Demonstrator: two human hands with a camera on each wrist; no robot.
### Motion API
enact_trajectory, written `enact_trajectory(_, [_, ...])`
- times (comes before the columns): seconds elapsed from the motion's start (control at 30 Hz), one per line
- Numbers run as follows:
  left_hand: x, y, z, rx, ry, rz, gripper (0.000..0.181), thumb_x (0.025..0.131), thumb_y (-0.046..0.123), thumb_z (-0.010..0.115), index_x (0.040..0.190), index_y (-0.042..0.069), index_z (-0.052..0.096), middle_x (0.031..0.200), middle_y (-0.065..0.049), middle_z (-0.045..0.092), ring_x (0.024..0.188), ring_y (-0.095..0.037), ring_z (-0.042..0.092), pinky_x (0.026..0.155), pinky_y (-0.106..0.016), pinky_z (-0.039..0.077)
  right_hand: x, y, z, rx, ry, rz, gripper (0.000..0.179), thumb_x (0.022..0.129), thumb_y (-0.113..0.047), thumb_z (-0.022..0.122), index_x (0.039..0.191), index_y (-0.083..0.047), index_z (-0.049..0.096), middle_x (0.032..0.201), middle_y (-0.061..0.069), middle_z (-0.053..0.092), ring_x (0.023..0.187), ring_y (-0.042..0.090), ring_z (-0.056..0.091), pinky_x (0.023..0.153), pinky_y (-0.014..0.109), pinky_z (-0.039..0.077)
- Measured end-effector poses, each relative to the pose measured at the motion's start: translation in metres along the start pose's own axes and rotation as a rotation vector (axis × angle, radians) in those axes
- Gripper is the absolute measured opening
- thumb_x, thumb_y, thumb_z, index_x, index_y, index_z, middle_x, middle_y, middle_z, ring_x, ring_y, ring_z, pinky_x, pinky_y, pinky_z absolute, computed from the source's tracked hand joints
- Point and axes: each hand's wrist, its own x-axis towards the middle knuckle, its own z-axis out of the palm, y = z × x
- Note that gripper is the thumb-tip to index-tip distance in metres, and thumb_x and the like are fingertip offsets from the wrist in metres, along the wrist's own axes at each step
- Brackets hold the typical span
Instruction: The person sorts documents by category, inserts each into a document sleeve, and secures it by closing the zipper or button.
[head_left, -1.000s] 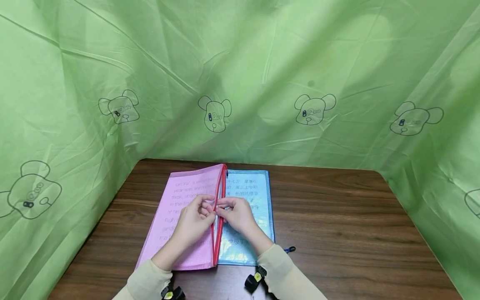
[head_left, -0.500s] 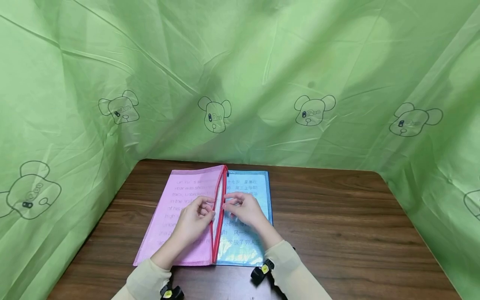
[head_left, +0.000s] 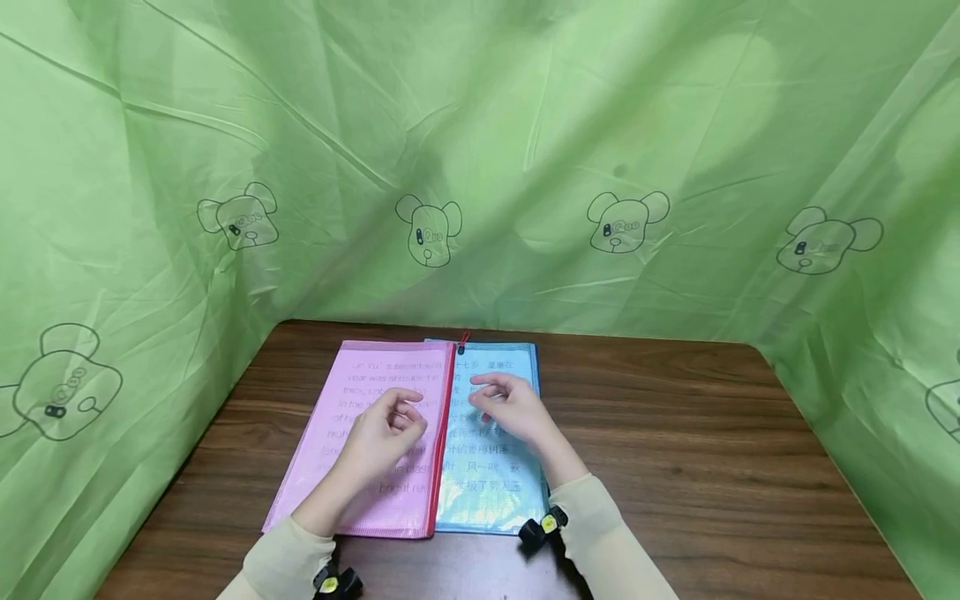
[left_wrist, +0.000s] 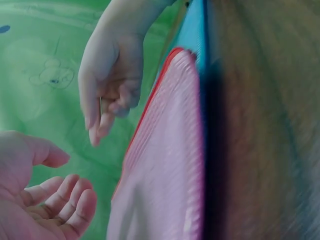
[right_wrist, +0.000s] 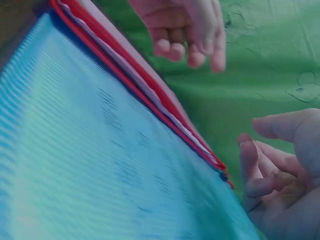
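A pink mesh zipper pouch (head_left: pixel 375 500) with printed English text showing through lies on the left. Its red zipper edge (head_left: pixel 441 433) faces right and overlaps a blue zipper pouch (head_left: pixel 491 508) that has Chinese text inside. My left hand (head_left: pixel 381 435) hovers over the pink pouch, fingers loosely bent, holding nothing. Over the blue pouch is my right hand (head_left: pixel 516 407), its fingers also loosely bent and nothing between them. In the right wrist view the red zipper (right_wrist: pixel 145 85) runs slightly parted along the pink pouch's edge. A red zipper pull (head_left: pixel 464 337) sticks out at the far end.
Both pouches lie on a dark wood-grain table (head_left: pixel 675 450). A green curtain (head_left: pixel 525 125) printed with bear heads encloses the back and sides. Small black cameras sit on the left wrist (head_left: pixel 337 582) and right wrist (head_left: pixel 543 530).
Both hands have let go of the red zipper edge. The right hand has moved right over the blue pouch, and the pink pouch's gaping mouth has settled flatter.
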Motion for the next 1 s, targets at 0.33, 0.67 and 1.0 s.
enact_trajectory(0.33, [0.041, -0.002, -0.033, 0.071, -0.068, 0.078, 0.045, 0.097, 0.008, 0.078, 0.139, 0.002, 0.063, 0.117, -0.012, 0.073, 0.102, -0.022, 0.07, 0.092, -0.033, 0.06, 0.017, -0.009, -0.039, -0.116, 0.014, -0.108, 0.027, 0.102, -0.022, 0.079, 0.127, -0.013, 0.078, 0.11, 0.001, 0.079, 0.098, 0.026, 0.07, 0.083, 0.037, 0.056])
enact_trajectory(0.67, [0.127, -0.009, -0.058, 0.119, -0.186, 0.163, 0.054, 0.097, 0.009, 0.081, 0.145, 0.005, 0.057, 0.135, -0.018, 0.07, 0.12, -0.033, 0.069, 0.106, -0.051, 0.054, 0.062, -0.001, -0.049, -0.277, 0.032, -0.165, 0.027, 0.102, -0.021, 0.079, 0.128, -0.016, 0.077, 0.131, 0.009, 0.076, 0.119, 0.027, 0.069, 0.1, 0.05, 0.055])
enact_trajectory(1.0, [0.167, -0.03, -0.029, 0.138, -0.249, 0.185, 0.063, 0.097, 0.011, 0.081, 0.151, -0.002, 0.051, 0.145, -0.023, 0.065, 0.135, -0.039, 0.06, 0.117, -0.052, 0.047, 0.102, 0.015, -0.034, -0.364, 0.043, -0.199, 0.042, 0.104, -0.016, 0.076, 0.145, -0.01, 0.069, 0.147, 0.006, 0.067, 0.141, 0.03, 0.058, 0.115, 0.052, 0.048])
